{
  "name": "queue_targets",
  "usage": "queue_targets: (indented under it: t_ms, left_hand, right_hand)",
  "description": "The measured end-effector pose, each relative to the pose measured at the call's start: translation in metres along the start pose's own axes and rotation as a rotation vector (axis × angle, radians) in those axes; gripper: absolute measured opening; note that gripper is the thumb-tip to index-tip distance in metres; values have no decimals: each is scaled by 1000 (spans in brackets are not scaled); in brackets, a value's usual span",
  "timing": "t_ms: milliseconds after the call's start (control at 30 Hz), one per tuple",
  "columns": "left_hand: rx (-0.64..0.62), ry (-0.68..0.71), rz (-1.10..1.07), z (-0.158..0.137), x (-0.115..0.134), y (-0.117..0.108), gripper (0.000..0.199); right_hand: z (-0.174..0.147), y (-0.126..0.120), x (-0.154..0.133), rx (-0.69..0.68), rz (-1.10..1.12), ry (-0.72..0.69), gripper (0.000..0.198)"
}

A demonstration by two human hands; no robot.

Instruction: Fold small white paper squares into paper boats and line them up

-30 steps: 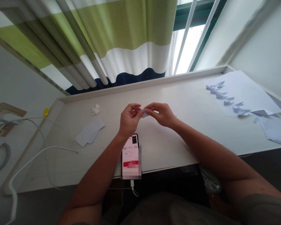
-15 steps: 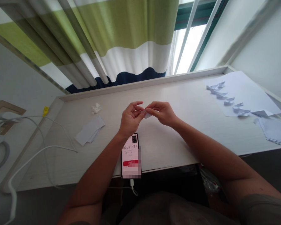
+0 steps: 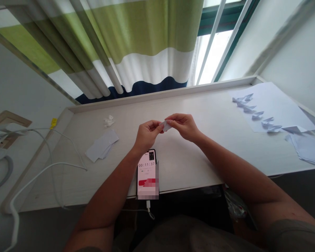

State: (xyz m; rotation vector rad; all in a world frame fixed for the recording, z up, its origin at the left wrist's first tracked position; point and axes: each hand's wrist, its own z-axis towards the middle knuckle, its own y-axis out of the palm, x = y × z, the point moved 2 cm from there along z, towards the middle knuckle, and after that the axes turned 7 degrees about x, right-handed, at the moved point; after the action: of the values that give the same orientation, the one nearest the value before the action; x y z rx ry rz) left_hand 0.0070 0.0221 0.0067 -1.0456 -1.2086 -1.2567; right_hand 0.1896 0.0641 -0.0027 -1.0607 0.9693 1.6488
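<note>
A small piece of folded white paper (image 3: pixel 167 126) is pinched between both hands above the middle of the desk. My left hand (image 3: pixel 148 134) is closed on its left edge, thumb on the near side and fingers curled behind. From the right, my right hand (image 3: pixel 183 126) grips the upper right part between thumb and forefinger. Fingertips cover much of the paper, so its exact folds cannot be made out. On the right side of the desk, several small folded paper figures (image 3: pixel 257 115) stand in a slanting row, partly on a white sheet (image 3: pixel 286 101).
A phone (image 3: pixel 148 175) showing a timer lies below my left wrist, a cable plugged into it. Paper slips (image 3: pixel 102 145) and a crumpled tissue (image 3: pixel 109 121) lie on the left. More paper (image 3: pixel 308 148) is stacked at the right edge. White cables (image 3: pixel 44 164) cross the left side.
The fingers of my left hand have curled in around the paper, where before they were more spread. More of the paper's face shows now. The view has shifted very slightly.
</note>
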Motion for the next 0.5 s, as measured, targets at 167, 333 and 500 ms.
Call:
queue_targets:
  t_ms: [167,333,500]
  left_hand:
    - [-14,11,-36,0,-4,3,39]
    - [-16,10,-57,-1,-6,6,37]
    - [15,15,-61,-1,-2,5,37]
  right_hand:
    - [0,0,-2,31,-28,-6,36]
    - [0,2,-3,99,-81,-26,33]
    - [-1,4,-4,25,-3,27,41]
